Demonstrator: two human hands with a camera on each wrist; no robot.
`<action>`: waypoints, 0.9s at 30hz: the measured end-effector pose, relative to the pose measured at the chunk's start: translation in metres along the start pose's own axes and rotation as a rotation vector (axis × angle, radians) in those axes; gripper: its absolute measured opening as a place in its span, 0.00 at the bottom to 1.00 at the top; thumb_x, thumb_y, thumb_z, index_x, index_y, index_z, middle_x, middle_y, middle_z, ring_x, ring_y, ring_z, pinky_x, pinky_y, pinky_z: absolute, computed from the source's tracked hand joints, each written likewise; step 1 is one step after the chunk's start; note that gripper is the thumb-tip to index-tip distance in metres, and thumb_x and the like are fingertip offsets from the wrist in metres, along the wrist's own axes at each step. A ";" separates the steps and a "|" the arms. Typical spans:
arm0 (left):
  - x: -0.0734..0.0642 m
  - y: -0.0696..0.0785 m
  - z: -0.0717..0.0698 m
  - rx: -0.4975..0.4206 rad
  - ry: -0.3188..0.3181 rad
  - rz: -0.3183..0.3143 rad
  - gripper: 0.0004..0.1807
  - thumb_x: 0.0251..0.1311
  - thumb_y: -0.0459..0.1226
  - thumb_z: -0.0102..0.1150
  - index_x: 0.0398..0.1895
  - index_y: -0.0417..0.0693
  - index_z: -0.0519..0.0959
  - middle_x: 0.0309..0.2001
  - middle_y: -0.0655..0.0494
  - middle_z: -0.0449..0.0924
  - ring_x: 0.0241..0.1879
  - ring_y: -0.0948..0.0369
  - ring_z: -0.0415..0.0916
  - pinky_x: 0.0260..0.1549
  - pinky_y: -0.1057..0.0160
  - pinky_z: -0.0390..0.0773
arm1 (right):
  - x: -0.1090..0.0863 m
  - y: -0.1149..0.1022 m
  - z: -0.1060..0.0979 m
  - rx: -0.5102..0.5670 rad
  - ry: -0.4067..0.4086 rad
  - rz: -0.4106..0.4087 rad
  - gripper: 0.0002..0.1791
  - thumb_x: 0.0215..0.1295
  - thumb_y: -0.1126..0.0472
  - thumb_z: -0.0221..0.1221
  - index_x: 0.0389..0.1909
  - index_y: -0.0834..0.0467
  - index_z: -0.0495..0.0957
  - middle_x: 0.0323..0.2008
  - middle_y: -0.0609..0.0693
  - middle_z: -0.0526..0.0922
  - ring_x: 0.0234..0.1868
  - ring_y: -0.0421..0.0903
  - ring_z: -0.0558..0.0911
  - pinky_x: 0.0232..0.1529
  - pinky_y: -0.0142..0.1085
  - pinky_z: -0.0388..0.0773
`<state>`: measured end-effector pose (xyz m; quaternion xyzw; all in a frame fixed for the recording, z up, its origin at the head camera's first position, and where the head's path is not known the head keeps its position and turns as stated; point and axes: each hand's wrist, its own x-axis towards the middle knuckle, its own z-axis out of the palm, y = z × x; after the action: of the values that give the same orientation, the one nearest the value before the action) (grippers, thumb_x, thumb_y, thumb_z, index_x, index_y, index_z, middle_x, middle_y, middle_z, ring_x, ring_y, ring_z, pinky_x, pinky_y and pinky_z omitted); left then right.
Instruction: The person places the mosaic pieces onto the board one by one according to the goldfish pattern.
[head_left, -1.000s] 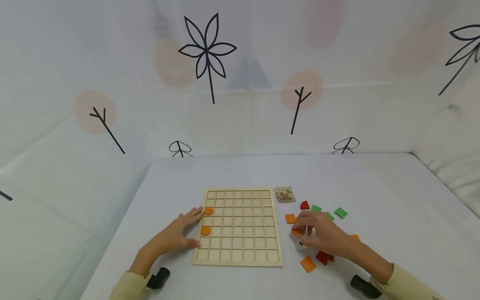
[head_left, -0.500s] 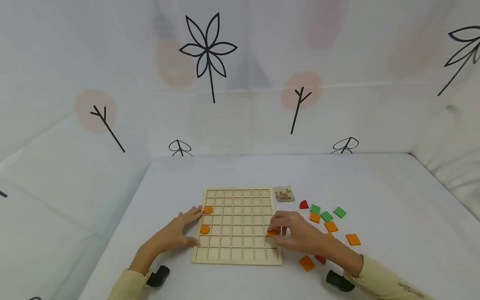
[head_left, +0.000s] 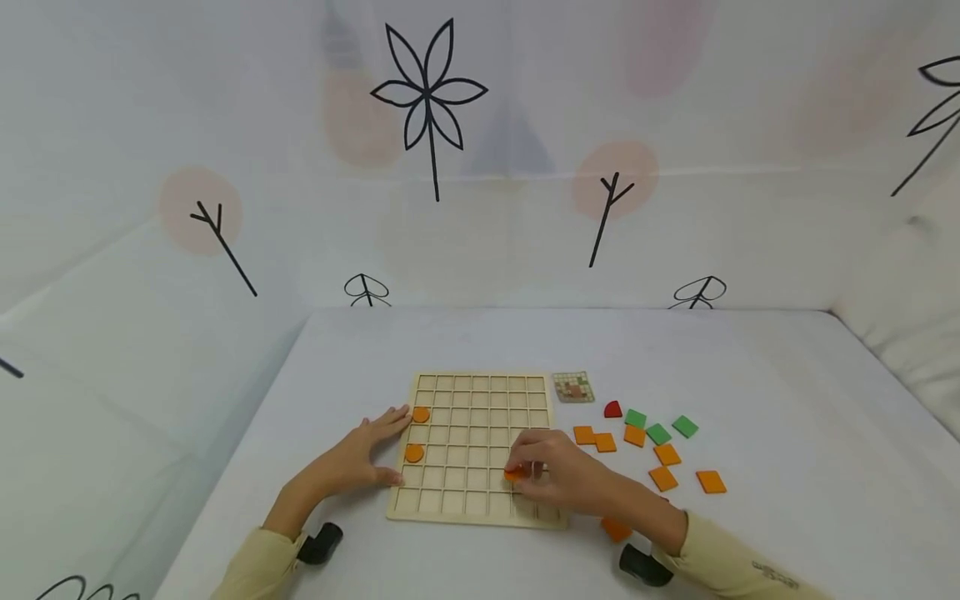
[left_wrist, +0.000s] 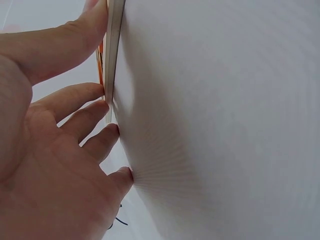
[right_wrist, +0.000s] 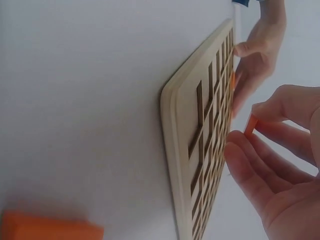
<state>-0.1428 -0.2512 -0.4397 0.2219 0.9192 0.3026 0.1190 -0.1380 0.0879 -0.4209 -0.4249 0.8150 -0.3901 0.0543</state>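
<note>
A pale wooden grid board [head_left: 453,478] lies flat in the head view. Two orange discs [head_left: 414,452] sit in its left column of cells. My left hand [head_left: 348,462] rests along the left edge, thumb and fingers spread; the left wrist view shows the fingertips right at the board's side [left_wrist: 114,55]. Over the lower right cells, my right hand [head_left: 562,472] pinches a thin orange piece [right_wrist: 250,124] between thumb and fingers. The right wrist view shows that piece edge-on, close above the grid, its outline mostly hidden by the fingers.
Right of the board lie several orange square tiles [head_left: 711,482], several green tiles [head_left: 685,426] and a red quarter-round piece [head_left: 612,409]. A small pattern card [head_left: 573,387] lies by the board's upper right corner. An orange tile [head_left: 617,529] is partly hidden under the right forearm.
My right hand has carried the orange piece leftward from the loose tiles to over the board's lower right cells. The left hand has stayed at the board's left edge.
</note>
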 end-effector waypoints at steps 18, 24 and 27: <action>0.001 0.005 0.002 0.002 0.002 -0.037 0.48 0.45 0.45 0.71 0.70 0.42 0.60 0.73 0.49 0.51 0.72 0.46 0.44 0.67 0.40 0.39 | 0.040 -0.015 0.027 -0.046 -0.051 -0.073 0.04 0.54 0.69 0.62 0.31 0.59 0.83 0.31 0.45 0.77 0.30 0.38 0.74 0.29 0.22 0.75; 0.001 0.005 0.001 0.009 -0.009 -0.034 0.48 0.46 0.44 0.71 0.70 0.42 0.60 0.73 0.48 0.51 0.72 0.46 0.44 0.67 0.39 0.40 | 0.057 -0.018 0.037 -0.082 -0.098 -0.051 0.05 0.55 0.67 0.62 0.32 0.58 0.83 0.31 0.43 0.77 0.29 0.35 0.73 0.29 0.19 0.72; 0.002 0.006 0.000 0.012 -0.010 -0.032 0.48 0.46 0.45 0.71 0.70 0.43 0.60 0.73 0.48 0.51 0.72 0.45 0.44 0.67 0.39 0.40 | 0.065 -0.020 0.042 -0.100 -0.122 -0.051 0.04 0.56 0.66 0.62 0.32 0.58 0.84 0.30 0.43 0.78 0.29 0.33 0.72 0.28 0.18 0.71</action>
<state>-0.1423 -0.2464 -0.4364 0.2094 0.9238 0.2942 0.1272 -0.1489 0.0092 -0.4204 -0.4705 0.8177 -0.3235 0.0726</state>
